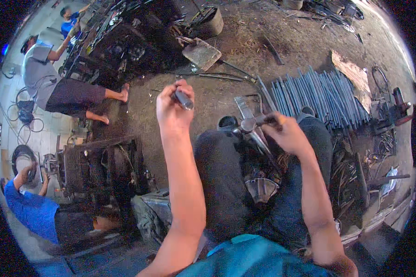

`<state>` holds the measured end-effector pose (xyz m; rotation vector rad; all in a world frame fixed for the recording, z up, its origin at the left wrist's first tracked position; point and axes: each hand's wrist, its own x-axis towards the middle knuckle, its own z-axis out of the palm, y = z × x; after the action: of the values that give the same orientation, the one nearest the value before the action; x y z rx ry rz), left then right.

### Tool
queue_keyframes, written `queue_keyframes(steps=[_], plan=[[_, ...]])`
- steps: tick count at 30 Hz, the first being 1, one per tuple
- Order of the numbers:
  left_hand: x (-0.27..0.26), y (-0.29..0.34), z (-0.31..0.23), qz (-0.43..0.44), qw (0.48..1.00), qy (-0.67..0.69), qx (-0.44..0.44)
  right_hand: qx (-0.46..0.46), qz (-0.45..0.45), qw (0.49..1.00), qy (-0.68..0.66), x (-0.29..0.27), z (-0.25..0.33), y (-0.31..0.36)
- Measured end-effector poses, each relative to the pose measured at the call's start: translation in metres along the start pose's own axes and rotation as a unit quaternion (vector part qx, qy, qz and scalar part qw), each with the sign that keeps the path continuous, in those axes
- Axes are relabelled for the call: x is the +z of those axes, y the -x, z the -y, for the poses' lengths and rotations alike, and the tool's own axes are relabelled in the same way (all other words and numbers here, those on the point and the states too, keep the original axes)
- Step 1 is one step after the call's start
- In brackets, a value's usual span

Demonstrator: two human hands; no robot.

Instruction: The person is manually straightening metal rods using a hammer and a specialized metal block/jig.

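So the left hand (175, 110) is held out past the left knee, forearm running almost straight away from the body, fingers curled snug around a short dark metal piece (184, 99). The right arm bends out at the elbow and angles in to the left; the right hand (284, 134) is closed on a hammer-like tool (248, 125) between the knees. Pile of metal rods (316, 98) sits far right on the floor.
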<state>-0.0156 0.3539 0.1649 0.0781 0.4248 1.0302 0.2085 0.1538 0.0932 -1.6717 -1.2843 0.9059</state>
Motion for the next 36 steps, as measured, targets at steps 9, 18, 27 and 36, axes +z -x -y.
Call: queue_keyframes(steps=[9, 18, 27, 36], plan=[[-0.103, -0.039, -0.079, -0.118, 0.707, -0.662, 0.218, 0.055, -0.019, 0.995, 0.079, -0.003, -0.038, -0.009], [-0.062, -0.073, -0.063, -0.123, 0.361, -0.915, 0.135, 0.095, -0.007, 0.981, 0.171, -0.020, -0.050, -0.001], [0.074, -0.078, 0.078, 0.253, 0.354, -0.886, 0.159, 0.076, -0.040, 0.989, 0.122, -0.030, -0.062, 0.011], [-0.015, -0.088, 0.177, 0.377, 0.127, -0.908, -0.133, 0.101, -0.074, 0.988, 0.093, -0.091, -0.101, -0.022]])
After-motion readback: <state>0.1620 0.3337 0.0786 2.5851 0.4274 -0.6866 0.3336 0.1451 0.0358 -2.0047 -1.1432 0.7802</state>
